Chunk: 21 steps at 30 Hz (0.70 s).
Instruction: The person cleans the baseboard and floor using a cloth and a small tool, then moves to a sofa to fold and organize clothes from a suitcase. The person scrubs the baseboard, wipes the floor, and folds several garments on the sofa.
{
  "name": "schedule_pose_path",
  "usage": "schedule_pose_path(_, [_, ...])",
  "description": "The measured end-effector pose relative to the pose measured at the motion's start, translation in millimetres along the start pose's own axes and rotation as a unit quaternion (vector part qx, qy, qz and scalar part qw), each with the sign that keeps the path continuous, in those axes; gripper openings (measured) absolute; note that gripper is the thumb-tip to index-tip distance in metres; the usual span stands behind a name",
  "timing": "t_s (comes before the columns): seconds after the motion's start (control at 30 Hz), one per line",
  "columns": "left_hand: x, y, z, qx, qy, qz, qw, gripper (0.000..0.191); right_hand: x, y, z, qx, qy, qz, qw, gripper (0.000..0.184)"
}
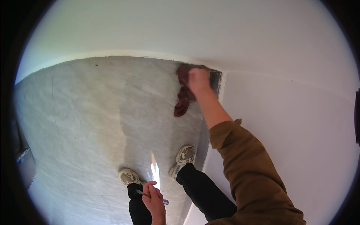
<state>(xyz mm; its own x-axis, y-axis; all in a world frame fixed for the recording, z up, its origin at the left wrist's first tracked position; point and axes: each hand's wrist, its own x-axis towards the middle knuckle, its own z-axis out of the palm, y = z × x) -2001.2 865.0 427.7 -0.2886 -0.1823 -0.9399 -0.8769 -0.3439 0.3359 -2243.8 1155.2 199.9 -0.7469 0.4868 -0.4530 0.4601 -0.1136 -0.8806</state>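
Note:
My right hand (198,80), slightly blurred, grips a dark red cloth (182,102) in the corner where the floor meets two white walls. Part of the cloth lies against the foot of the far wall, and a loose end hangs down over the floor. Low in the view, my left hand (152,195) is closed around a slim tool with a flat metal blade (143,193), seemingly a flat-head screwdriver; its purplish handle end (166,201) sticks out on the other side of the fingers.
Grey, marbled-looking flooring (92,112) spreads to the left. White walls (267,112) bound it ahead and on the right, with a dark strip (203,140) along the right one. My shoes (184,157) stand on the floor. A cardboard piece (26,166) is at the left edge.

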Motion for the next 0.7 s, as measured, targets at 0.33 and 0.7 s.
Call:
schedule_pose_path(0.33, [-2.3, -4.1, 8.5, 0.008, -0.031, 0.006, 0.999, 0.015, 12.0, -14.9, -56.7, 0.222, 0.078, 0.017, 0.972, 0.023])
schedule_pose_path(0.7, [-7.0, -5.5, 19.6, 0.041, -0.043, 0.015, 0.998, 0.016, 12.9, 6.1, -49.0, 0.194, 0.184, 0.019, 0.963, 0.031])
